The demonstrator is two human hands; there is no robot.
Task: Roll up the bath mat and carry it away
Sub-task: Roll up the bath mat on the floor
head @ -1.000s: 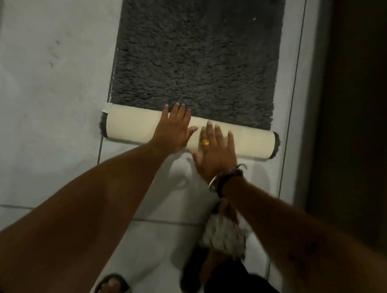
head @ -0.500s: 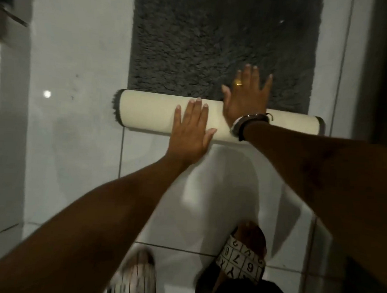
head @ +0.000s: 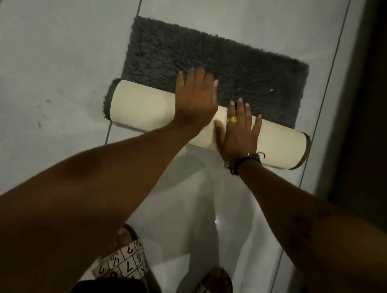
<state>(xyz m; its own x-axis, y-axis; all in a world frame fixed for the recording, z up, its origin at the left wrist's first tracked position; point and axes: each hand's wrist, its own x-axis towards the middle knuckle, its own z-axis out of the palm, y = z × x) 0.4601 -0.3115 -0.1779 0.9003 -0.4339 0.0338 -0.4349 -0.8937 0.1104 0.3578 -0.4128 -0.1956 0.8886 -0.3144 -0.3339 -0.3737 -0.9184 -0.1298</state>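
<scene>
A dark grey shaggy bath mat [head: 226, 65] lies on the pale tiled floor, its near part wound into a cream-backed roll [head: 143, 105]. My left hand [head: 196, 98] rests flat on top of the roll, fingers spread and reaching onto the grey pile. My right hand [head: 239, 132], with a gold ring and wrist bands, lies flat on the roll just to the right, fingers apart. Neither hand grips the mat. A short stretch of mat beyond the roll is still flat.
Glossy white floor tiles [head: 58, 61] surround the mat. A dark door or wall [head: 378, 111] runs along the right side, close to the roll's right end. My two feet in patterned sandals [head: 126, 263] stand on the floor just behind my arms.
The roll has grown thicker and moved further along the mat, leaving less flat pile. My left hand moved forward over the roll; my right hand came back onto it.
</scene>
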